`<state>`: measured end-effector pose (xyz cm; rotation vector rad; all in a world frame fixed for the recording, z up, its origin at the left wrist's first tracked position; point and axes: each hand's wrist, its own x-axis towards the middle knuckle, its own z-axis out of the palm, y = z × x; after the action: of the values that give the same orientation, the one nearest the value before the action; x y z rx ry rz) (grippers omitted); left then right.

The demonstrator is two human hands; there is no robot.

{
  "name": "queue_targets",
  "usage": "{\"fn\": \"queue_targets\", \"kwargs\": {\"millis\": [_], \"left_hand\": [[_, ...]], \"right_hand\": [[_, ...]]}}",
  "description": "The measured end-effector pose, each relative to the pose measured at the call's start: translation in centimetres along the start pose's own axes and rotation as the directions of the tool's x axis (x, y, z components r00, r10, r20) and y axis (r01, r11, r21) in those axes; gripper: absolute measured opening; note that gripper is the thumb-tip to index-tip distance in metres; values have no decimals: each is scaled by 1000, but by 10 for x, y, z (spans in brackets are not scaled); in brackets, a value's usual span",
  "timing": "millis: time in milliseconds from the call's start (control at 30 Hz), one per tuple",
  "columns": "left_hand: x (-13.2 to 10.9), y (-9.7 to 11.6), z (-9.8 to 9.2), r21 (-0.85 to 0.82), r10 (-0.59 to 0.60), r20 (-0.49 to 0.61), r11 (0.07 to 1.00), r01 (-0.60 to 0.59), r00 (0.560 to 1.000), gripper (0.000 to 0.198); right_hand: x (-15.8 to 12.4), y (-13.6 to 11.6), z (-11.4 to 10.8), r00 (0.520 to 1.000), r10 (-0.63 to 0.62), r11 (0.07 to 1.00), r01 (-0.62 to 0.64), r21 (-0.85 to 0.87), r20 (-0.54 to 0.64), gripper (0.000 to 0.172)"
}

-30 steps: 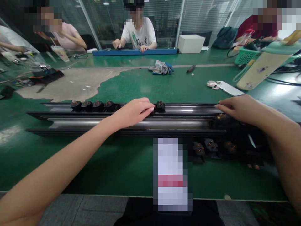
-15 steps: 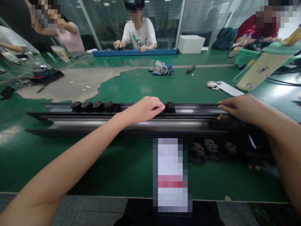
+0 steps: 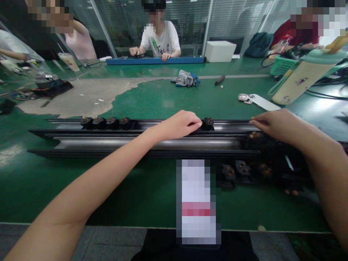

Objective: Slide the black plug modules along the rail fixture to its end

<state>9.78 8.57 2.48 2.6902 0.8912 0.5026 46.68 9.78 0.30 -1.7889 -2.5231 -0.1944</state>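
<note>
Your left hand (image 3: 181,124) slid the small black socket module (image 3: 208,123) rightward along the long black metal rail (image 3: 141,135) | fingers curled, touching it | right hand (image 3: 274,125) flat on the rail's right end, green table (image 3: 136,188).

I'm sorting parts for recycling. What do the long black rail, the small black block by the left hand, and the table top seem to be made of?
The long black rail looks like metal with a glossy dark finish: long bright highlights run along it. The small black block, touched by the left hand, seems moulded plastic with coppery contacts. The table top looks like a green mat, worn through to grey at the left.
</note>
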Motion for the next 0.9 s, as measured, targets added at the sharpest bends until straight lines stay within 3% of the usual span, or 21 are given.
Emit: {"fn": "queue_targets", "kwargs": {"millis": [100,167,300,400,600,733,900], "left_hand": [[8,1,3,1,19,9,1000,-19,1000,36],[14,2,6,13,37,19,999,-37,999,37],[25,5,11,37,70,34,997,-71,997,39],[33,8,15,46,72,39,996,-74,997,37],[41,10,18,83,94,80,991,-101,992,39],[25,9,3,97,77,84,992,-85,994,39],[-27,4,-27,202,-56,-62,977,68,996,43]], "right_hand": [[-2,-6,-8,997,-36,999,37,21,-70,47],[-4,-14,-15,981,-76,992,92,85,-176,51],[-9,-37,-20,902,-217,903,331,276,-373,52],[-10,-53,-18,879,-318,834,437,336,-355,49],[-9,-58,-12,902,-320,834,413,366,-289,50],[-8,-54,-9,902,-340,826,422,374,-267,51],[-7,-55,-9,900,-347,829,426,363,-263,47]]}}
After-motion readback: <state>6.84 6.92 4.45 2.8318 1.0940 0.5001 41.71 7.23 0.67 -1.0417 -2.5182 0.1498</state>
